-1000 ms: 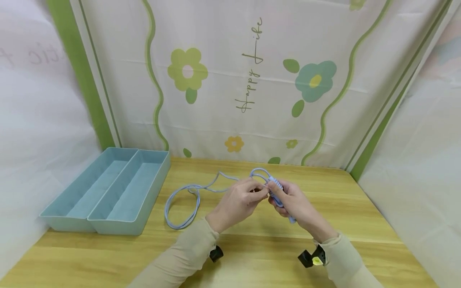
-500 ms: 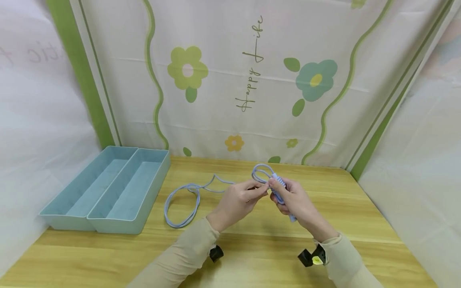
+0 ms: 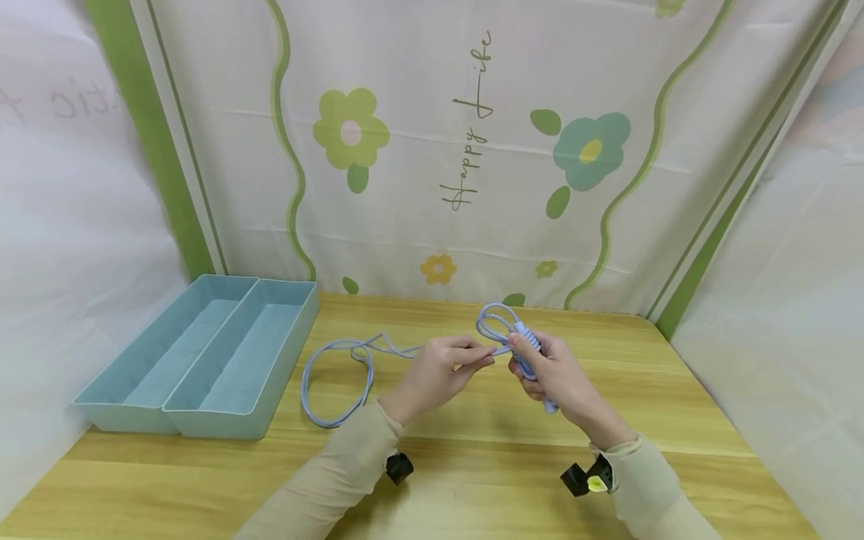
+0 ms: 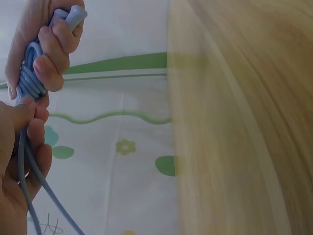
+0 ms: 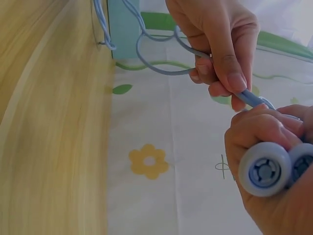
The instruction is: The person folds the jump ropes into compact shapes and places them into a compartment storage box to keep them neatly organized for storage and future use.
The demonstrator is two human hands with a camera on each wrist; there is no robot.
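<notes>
In the head view my right hand point(image 3: 559, 379) grips a light blue jump rope point(image 3: 528, 339), with cord wound in several turns around its bundled handles. Two round handle ends point(image 5: 264, 169) poke out of that fist in the right wrist view. A loop of cord stands out beyond the far end of the bundle. Just left of it, my left hand point(image 3: 439, 373) pinches the cord between thumb and fingers. Two strands point(image 4: 46, 186) trail from this pinch in the left wrist view. The remaining cord lies in a loose loop on the table, left of my hands.
Two long light blue bins point(image 3: 270, 424) stand side by side at the left of the wooden table point(image 3: 472, 487). White curtains with flower prints point(image 3: 405, 225) enclose the back and both sides.
My left hand has drawn slightly left, leaving a short stretch of cord between the hands. My right hand has shifted slightly right with the bundle. The loose cord on the table has slid left.
</notes>
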